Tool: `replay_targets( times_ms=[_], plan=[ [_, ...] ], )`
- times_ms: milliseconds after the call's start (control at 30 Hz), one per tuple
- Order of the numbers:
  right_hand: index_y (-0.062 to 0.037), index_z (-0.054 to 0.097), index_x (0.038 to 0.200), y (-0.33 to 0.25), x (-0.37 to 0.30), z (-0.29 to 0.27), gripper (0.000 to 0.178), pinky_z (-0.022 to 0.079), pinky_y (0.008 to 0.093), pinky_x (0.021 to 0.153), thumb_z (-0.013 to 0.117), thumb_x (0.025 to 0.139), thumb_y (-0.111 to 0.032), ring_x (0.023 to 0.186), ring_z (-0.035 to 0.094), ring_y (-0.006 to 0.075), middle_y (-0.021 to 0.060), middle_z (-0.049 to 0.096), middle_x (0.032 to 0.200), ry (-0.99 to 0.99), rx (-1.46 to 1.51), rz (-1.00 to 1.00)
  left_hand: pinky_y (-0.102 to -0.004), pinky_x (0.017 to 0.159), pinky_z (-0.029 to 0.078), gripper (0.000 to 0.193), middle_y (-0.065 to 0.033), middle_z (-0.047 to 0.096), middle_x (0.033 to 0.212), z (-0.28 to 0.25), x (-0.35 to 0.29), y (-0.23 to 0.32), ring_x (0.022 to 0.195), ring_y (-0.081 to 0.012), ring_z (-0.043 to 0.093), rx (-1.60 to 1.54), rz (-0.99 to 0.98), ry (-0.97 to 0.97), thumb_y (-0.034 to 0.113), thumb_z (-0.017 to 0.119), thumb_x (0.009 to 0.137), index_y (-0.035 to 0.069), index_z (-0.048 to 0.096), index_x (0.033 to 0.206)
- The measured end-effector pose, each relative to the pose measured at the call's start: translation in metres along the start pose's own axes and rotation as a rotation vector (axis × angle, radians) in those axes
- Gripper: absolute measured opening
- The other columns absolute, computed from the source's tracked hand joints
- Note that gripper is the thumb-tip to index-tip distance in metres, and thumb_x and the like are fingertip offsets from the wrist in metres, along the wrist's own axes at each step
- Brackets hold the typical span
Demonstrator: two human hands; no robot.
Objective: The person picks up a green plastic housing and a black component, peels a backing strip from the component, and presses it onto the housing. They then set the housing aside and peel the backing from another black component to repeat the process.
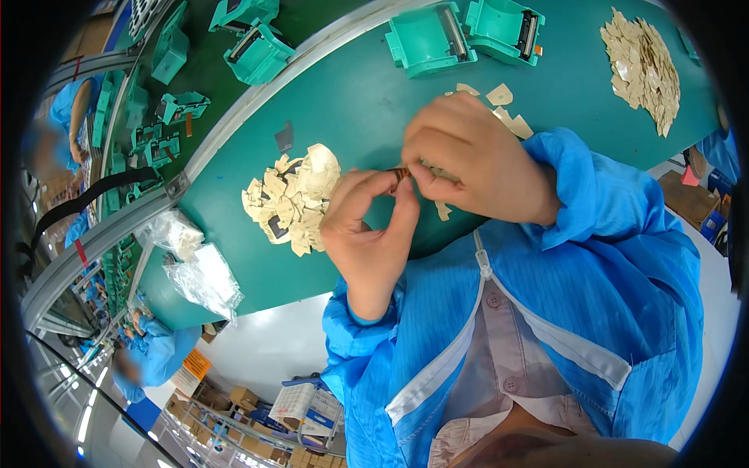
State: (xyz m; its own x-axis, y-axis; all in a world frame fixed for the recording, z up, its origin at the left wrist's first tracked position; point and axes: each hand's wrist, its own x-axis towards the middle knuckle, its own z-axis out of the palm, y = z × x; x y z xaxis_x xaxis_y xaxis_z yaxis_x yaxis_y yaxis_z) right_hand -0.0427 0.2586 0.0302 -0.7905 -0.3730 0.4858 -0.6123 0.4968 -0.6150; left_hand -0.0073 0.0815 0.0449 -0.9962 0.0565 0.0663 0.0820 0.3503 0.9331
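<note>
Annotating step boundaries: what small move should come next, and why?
Probably a slight pull away by the right hand, holding the left hand steady: the left pinches a small brown piece, with the right fingertips close beside it. Whether they grip its edge isn't clear.

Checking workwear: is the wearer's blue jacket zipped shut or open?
Partly open: the blue jacket parts at the chest over a pale shirt; its zipper pull sits partway.

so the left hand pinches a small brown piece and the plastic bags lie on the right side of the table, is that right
Not quite: the plastic bags lie on the left side of the table, as the head view shows. The left hand does pinch a small brown piece.
</note>
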Motion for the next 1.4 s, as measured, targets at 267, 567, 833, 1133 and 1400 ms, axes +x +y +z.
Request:
replay_targets(
  times_ms=[267,567,833,1133,1400],
  plan=[
    [-0.0055,0.06,0.089,0.034,-0.008,-0.032,0.012,0.043,0.0389,0.082,0.068,0.085,-0.013,0.093,0.056,0.0269,0.0067,0.055,0.089,-0.231,0.007,0.102,-0.0355,0.091,0.046,0.02,-0.0047,0.065,0.096,-0.034,-0.001,0.002,0.09,-0.016,0.06,0.547,0.353,0.042,0.008,0.083,0.078,0.006,0.073,0.094],
    [-0.0048,0.071,0.103,0.016,0.018,-0.037,0.022,0.046,0.0351,0.086,0.067,0.094,-0.024,0.105,0.059,0.0186,0.0062,0.062,0.106,-0.603,0.825,0.449,-0.0418,0.096,0.035,0.018,0.0106,0.058,0.078,-0.034,0.014,-0.012,0.078,-0.0066,0.057,1.076,1.265,0.596,0.038,0.084,0.075,0.026,0.071,0.075],
    [-0.0058,0.068,0.092,0.014,0.023,-0.035,0.014,0.043,0.0336,0.084,0.069,0.091,-0.02,0.097,0.057,0.0185,0.0041,0.06,0.103,-0.662,0.85,0.389,-0.0444,0.097,0.031,0.018,0.0112,0.061,0.08,-0.038,0.02,-0.007,0.083,-0.0048,0.058,1.167,1.308,0.517,0.043,0.079,0.08,0.026,0.072,0.075],
    [-0.0092,0.059,0.121,0.091,0.125,-0.059,0.031,0.044,0.0395,0.086,0.066,0.091,-0.011,0.098,0.06,0.0249,0.0089,0.061,0.104,0.149,-0.596,-0.269,-0.0457,0.105,0.027,0.026,0.0024,0.065,0.1,-0.047,0.019,-0.022,0.098,-0.0164,0.06,1.222,0.677,0.354,0.027,0.084,0.078,0.017,0.074,0.1],
    [-0.0207,0.024,0.154,0.162,0.15,-0.063,0.089,0.044,0.0468,0.087,0.07,0.08,-0.003,0.095,0.065,0.0378,0.0184,0.067,0.1,-0.262,-0.434,0.448,-0.0428,0.102,0.03,0.025,0.0007,0.065,0.099,-0.037,0.017,-0.015,0.095,-0.0171,0.06,1.05,0.584,0.33,0.016,0.082,0.077,0.016,0.074,0.101]
  ],
)
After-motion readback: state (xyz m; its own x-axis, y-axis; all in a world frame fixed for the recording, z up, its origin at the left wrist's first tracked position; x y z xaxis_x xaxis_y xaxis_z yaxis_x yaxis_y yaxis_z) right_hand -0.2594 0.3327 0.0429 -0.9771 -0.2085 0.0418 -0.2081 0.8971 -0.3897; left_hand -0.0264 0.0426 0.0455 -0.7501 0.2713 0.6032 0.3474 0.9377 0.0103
